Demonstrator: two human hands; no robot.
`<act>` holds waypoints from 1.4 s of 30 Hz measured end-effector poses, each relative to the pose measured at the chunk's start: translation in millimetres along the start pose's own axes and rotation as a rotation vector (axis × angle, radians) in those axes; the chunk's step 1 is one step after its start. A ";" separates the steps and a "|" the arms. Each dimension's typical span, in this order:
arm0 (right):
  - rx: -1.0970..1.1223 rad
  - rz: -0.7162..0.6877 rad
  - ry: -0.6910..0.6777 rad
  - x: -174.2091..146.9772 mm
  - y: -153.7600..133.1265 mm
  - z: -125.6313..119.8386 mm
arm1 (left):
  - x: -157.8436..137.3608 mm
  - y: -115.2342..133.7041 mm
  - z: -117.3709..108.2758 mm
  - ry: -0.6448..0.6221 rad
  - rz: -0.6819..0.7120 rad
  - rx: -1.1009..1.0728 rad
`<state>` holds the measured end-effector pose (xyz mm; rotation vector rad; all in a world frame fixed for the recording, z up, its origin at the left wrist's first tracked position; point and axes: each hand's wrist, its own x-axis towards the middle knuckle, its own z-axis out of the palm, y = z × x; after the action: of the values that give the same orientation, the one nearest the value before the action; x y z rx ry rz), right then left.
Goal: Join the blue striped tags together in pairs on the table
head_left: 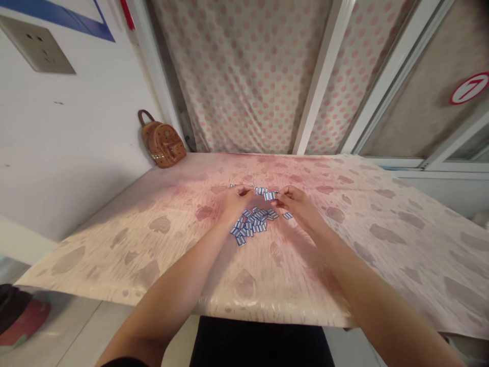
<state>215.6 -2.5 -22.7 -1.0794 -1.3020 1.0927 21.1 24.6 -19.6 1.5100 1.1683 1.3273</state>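
Observation:
Small flat rectangular pieces with blue and white stripes lie in a loose pile (250,224) on the table, just below and between my hands. My right hand (292,201) is closed in a pinch at the edge of one small blue-and-white piece (269,195). Next to it, at the fingertips of my left hand (239,196), is another striped piece (261,190). The left fingers are curled together, and whether they grip that piece is unclear. A single striped piece (288,215) lies under my right hand. More pieces show partly behind my left hand.
A patterned cloth (244,285) covers the table. A brown mini backpack (164,142) rests at the far left corner against the wall. Polka-dot curtains (244,76) hang behind the glass at the back. A wall socket (40,46) is at upper left.

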 end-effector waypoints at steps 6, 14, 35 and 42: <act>-0.244 -0.188 0.214 -7.7 0.1 12.7 | -6.2 1.5 7.5 -0.011 -0.015 -0.050; -0.384 -0.260 0.323 -9.7 0.8 20.0 | -12.0 4.5 14.4 -0.044 -0.054 -0.173; -0.459 -0.352 0.358 -13.3 4.6 27.4 | -17.2 8.0 16.8 -0.082 -0.082 -0.223; -0.715 -0.498 0.221 -19.8 -7.7 23.5 | -14.2 10.8 14.3 -0.053 -0.104 -0.230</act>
<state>192.4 -23.6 -18.6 -1.2371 -1.7041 0.1145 36.3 8.3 -14.9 1.2942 1.0099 1.2960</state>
